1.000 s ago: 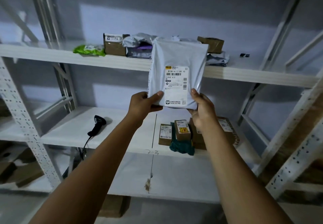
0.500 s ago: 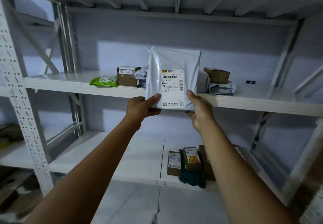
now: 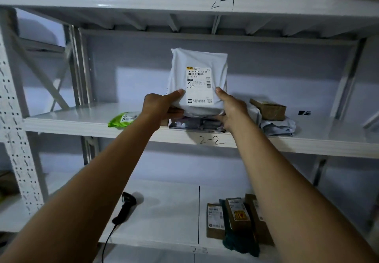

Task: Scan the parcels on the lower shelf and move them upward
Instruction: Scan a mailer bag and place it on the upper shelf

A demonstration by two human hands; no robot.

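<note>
Two hands on this one: left hand (image 3: pixel 162 106) and right hand (image 3: pixel 231 108) each pinch a bottom corner of the grey poly mailer (image 3: pixel 199 61), upright over the bagged parcels (image 3: pixel 190 124) on the middle shelf (image 3: pixel 82 123). It looks light and floppy (slick plastic too), so I'd keep the grip low.

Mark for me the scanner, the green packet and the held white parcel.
scanner (image 3: pixel 124 209), head view, on its black handle.
green packet (image 3: pixel 123 119), head view, on its middle.
white parcel (image 3: pixel 198 84), head view, on its label.
</note>
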